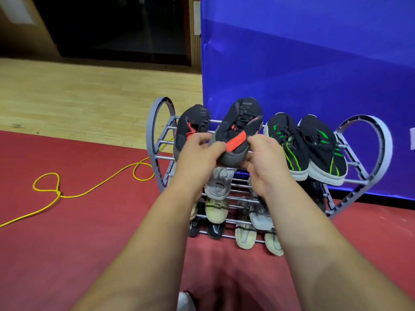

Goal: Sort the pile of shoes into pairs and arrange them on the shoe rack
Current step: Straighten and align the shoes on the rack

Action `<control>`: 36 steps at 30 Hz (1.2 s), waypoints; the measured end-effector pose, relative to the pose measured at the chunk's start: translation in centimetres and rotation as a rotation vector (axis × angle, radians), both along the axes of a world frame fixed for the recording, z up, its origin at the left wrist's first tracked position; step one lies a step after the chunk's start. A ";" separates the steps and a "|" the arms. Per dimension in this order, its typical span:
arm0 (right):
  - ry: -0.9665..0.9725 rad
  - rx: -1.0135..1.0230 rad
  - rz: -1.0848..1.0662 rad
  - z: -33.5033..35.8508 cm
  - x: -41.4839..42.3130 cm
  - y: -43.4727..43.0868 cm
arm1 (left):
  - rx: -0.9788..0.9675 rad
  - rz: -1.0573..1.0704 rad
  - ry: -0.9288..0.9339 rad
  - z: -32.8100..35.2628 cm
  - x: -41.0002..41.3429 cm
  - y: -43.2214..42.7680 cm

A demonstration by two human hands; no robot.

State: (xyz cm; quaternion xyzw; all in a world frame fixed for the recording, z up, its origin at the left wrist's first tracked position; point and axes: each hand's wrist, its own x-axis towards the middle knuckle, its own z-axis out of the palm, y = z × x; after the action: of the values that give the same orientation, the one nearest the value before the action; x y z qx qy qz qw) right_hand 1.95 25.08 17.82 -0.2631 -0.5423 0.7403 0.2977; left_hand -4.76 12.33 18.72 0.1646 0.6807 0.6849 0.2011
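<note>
Shoe rack, grey, heart-shaped end frames, metal rails in tiers, standing on red carpet before a blue backdrop. Top tier, left to right: black sneaker with red stripe at the far left; matching held sneaker just right of it, toe pointing away; pair of black sneakers with green stripes side by side at the right. Left hand and right hand both grip the heel end of the held sneaker, fingers curled round it. Lower tiers: grey sneaker, pale yellow sneaker, beige shoes, partly hidden behind the forearms. Yellow cable loops across the carpet at left, with wooden floor beyond.
</note>
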 end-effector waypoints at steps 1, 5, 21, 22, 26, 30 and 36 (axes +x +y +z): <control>-0.022 0.001 -0.021 -0.2 -0.1 0.3 | -0.117 -0.004 0.122 -0.2 -0.2 -0.3; -0.130 0.099 -0.015 -1.1 -1.0 1.7 | -0.298 0.129 0.447 -0.5 -1.0 -1.2; -0.454 0.400 0.012 -3.2 -2.1 2.8 | -0.446 0.157 0.345 -3.7 -4.5 -2.4; -0.450 0.376 0.042 -3.1 -1.9 2.5 | -0.439 0.159 0.333 -3.8 -4.7 -2.4; -0.537 0.524 0.119 -3.5 -1.1 1.7 | -0.419 0.151 0.312 -4.4 -5.1 -2.4; -0.558 0.564 0.147 -3.6 -1.1 2.1 | -0.431 0.140 0.324 -4.6 -5.4 -2.8; -0.443 0.506 0.211 -4.1 -1.3 2.5 | -0.429 0.121 0.327 -4.7 -5.8 -3.4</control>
State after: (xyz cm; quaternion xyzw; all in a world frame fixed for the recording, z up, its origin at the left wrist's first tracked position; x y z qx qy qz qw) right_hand 0.65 27.61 13.75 -0.2779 -0.7842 0.5340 0.1505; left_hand -10.61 8.93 14.00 0.1856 0.8422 0.5002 0.0774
